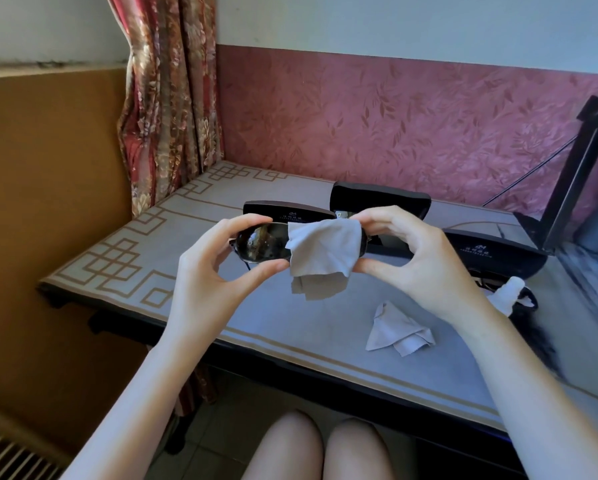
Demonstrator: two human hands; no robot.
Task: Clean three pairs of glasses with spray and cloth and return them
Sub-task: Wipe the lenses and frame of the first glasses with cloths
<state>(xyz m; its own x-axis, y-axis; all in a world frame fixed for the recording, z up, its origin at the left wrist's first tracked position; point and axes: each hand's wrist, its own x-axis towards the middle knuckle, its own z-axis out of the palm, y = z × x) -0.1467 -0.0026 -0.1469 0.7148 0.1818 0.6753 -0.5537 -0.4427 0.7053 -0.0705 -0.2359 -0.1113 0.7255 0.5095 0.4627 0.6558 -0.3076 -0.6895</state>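
I hold a pair of dark sunglasses point(261, 245) up above the table. My left hand point(218, 271) pinches the left lens rim between thumb and fingers. My right hand point(411, 258) pinches a grey cloth point(321, 252) over the right lens, and the cloth hangs down below the frame. A second grey cloth point(396, 332) lies crumpled on the table point(124, 258). Three open black glasses cases stand behind: one at the left point(283, 208), one at the back point(380, 195), one at the right point(491, 252). A white spray bottle point(507, 294) lies at the right, partly hidden by my right wrist.
A dark frame stand point(574, 181) rises at the table's right end. A flowered curtain point(167, 98) hangs at the back left corner. A pink papered wall runs behind the table. My knees show under the front edge.
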